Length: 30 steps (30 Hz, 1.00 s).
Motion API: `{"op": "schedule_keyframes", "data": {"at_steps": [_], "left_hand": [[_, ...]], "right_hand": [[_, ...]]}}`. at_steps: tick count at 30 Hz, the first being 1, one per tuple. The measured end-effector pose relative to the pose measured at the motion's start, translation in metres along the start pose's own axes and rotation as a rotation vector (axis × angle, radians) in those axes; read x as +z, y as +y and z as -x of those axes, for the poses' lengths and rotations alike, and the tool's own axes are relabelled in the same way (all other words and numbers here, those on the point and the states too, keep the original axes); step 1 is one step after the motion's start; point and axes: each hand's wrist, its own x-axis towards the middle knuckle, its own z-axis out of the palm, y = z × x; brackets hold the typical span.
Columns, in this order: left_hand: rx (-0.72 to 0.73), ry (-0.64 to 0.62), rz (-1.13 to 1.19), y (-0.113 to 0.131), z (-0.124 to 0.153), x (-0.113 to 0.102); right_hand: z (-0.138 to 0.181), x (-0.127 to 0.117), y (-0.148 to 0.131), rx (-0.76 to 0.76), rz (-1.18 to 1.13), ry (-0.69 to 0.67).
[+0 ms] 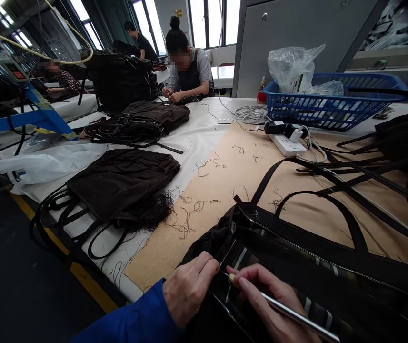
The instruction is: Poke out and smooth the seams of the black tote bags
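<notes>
A black handbag with a striped lining lies unzipped in front of me, its strap handles standing up. My left hand is closed at the near left end of the bag's opening, pinching its edge; whether a thread is also between the fingertips I cannot tell. In my right hand is a slim silver pen-shaped tool with a brass collar and a thin tip. The tip points at the spot beside my left fingertips, over the lining. Part of the bag is hidden under both hands.
Another dark bag with looped straps and a clump of loose thread lies left. Thread scraps dot the brown board. A power strip and blue basket stand behind. Across the table a person works near stacked bags.
</notes>
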Motion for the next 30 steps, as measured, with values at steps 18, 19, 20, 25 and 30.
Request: {"op": "schedule_keyframes", "data": {"at_steps": [18,19,20,25,30], "left_hand": [[-0.051,0.005,0.030,0.0021,0.0021,0.0046],[-0.049,0.001,0.028,0.0025,0.0018,0.0038],[-0.051,-0.002,0.025,0.0029,0.0015,0.0031],[-0.052,0.004,0.012,0.0031,0.0010,0.0034],[-0.050,0.009,-0.015,0.0026,0.0008,0.0055]], "right_hand": [[-0.0008,-0.0010,-0.0022,-0.103,0.112,-0.020],[-0.0009,-0.0010,-0.0021,-0.109,0.110,-0.019],[-0.0009,-0.0010,-0.0020,-0.112,0.108,-0.020],[-0.0012,-0.0008,-0.0015,-0.120,0.106,-0.029],[-0.0018,-0.0011,-0.0036,-0.120,0.133,-0.025]]}}
